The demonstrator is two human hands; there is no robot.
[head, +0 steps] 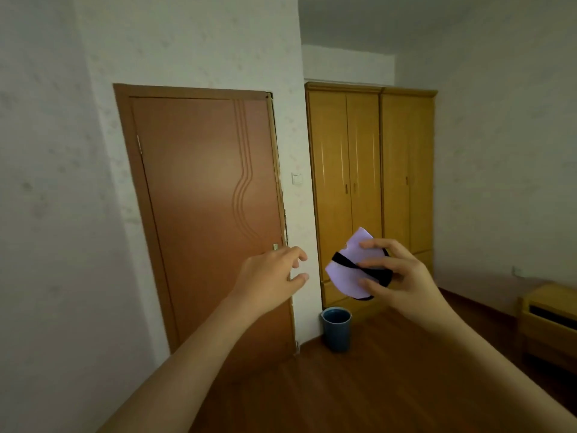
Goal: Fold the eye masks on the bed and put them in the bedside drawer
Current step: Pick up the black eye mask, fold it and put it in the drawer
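Your right hand (pixel 396 273) grips a folded lilac eye mask (pixel 352 264), keeping it doubled; your left hand (pixel 271 270) hovers open, empty.

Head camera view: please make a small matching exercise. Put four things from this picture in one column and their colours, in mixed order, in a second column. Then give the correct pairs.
Things:
1. eye mask, held in the right hand
2. door
3. wardrobe
4. bin on the floor

Colours:
A. yellowish wood
B. blue
C. lilac with a black strap
D. reddish brown

Pairs: 1-C, 2-D, 3-A, 4-B
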